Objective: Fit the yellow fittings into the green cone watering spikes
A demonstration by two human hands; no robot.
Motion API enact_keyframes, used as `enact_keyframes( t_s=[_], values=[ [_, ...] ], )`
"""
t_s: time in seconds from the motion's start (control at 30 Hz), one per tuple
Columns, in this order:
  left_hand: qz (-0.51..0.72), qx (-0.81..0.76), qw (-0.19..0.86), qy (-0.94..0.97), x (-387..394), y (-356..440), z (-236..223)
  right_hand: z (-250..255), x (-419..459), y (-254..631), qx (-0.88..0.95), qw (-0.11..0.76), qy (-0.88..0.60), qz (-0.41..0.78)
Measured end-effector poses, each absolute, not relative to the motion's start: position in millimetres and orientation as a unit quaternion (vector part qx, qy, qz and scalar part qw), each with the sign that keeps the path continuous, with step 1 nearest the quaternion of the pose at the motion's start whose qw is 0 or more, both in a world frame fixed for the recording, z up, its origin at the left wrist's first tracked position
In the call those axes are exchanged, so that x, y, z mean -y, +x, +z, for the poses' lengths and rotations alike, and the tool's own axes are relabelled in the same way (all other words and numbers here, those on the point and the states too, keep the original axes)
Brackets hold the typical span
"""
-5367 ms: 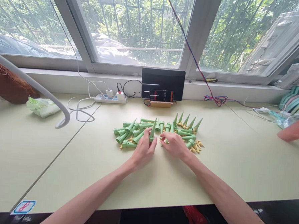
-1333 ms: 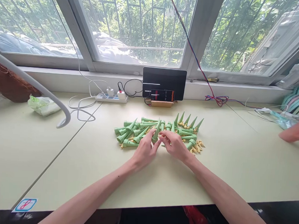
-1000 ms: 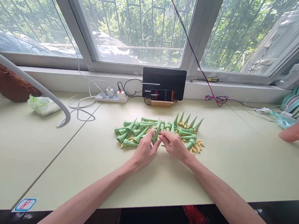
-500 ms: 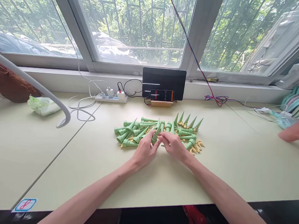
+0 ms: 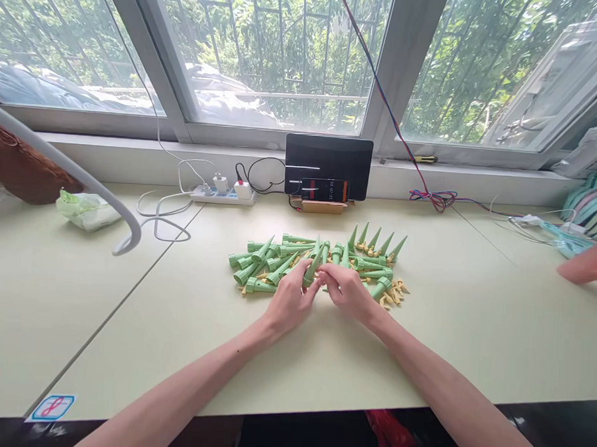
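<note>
Between the hands, a green plastic spike (image 5: 313, 267) tilts tip-up, left hand (image 5: 290, 299) curled around it; right hand (image 5: 347, 291) bunched alongside, its contents hidden. Probably light, stiff, smooth: grip the broad end.

1 phone (image 5: 325, 190) before 1 black screen (image 5: 327, 156), power strip (image 5: 222, 199) nearby.

Pale yellow-green bench (image 5: 351, 366) under both hands. Seam (image 5: 117, 307) cuts across it left of the left hand (image 5: 289, 296), fainter one beyond and right of the right hand (image 5: 347, 293). Past the hands: white ledge (image 5: 480, 186), then grey window frames (image 5: 407, 56) full width. Outside: grille (image 5: 280, 42), sunlit greenery (image 5: 462, 58), whitish sheeting (image 5: 225, 99) beyond left hand, white boxy unit (image 5: 541, 83) far right of right hand. Daylight from the glass. Dark below the edge nearer than the hands.
</note>
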State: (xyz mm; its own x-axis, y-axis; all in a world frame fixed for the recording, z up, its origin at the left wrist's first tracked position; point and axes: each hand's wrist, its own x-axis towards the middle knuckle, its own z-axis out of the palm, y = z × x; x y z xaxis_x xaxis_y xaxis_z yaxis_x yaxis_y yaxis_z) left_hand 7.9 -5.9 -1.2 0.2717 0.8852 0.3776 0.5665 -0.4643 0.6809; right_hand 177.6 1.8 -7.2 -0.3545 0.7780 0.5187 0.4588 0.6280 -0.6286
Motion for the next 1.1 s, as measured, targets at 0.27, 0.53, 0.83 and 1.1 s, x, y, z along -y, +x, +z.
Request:
enact_keyframes(
  t_s=[0.27, 0.53, 0.83, 1.1],
  values=[
    [0.374, -0.473, 0.222, 0.766, 6.0, 7.2, -0.4, -6.7, -1.0, 176.9, 0.801, 0.409, -0.388, 0.2],
    [0.371, -0.476, 0.215, 0.768, 6.9, 7.0, 0.0, -7.2, -0.4, 177.4, 0.804, 0.41, -0.381, 0.201],
    [0.371, -0.473, 0.229, 0.766, 6.9, 7.1, 0.2, -7.0, -0.7, 177.1, 0.805, 0.408, -0.379, 0.204],
    [0.364, -0.467, 0.242, 0.769, 6.9, 7.0, 1.0, -9.3, -1.2, 177.1, 0.807, 0.406, -0.381, 0.197]
  ],
)
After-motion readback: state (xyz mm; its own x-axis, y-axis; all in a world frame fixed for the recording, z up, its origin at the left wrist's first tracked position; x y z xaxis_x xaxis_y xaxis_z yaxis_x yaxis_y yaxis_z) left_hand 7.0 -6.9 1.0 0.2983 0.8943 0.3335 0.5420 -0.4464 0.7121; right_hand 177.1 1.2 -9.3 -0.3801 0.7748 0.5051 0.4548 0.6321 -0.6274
